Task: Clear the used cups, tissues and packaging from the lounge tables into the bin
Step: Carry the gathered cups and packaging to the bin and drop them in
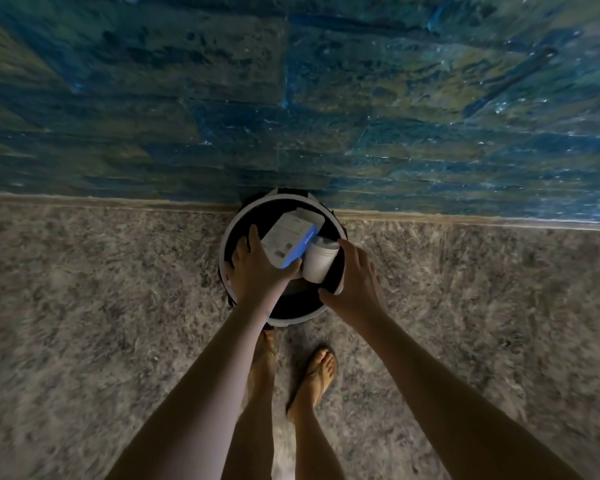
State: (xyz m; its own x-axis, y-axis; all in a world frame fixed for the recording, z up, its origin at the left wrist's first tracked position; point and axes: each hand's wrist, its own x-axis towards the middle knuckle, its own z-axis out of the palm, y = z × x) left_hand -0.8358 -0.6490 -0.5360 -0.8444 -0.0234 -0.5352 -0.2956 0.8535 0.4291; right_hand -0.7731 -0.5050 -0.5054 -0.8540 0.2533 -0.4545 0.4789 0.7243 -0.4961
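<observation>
A round bin (226,237) with a white rim and dark inside stands on the floor against the wall. My left hand (257,271) grips a white and blue cardboard box (290,242), thumb on its blue edge, tilted over the bin's opening. Right beside the box is a white paper cup (318,260), also tilted above the opening. My right hand (355,282) spans the cup, index finger at its rim and thumb near its base. What lies deeper in the bin is hidden in the dark.
A rough blue-green stone wall (326,98) rises directly behind the bin. Speckled grey floor (101,306) spreads to both sides. My feet (321,368) in sandals stand just short of the bin.
</observation>
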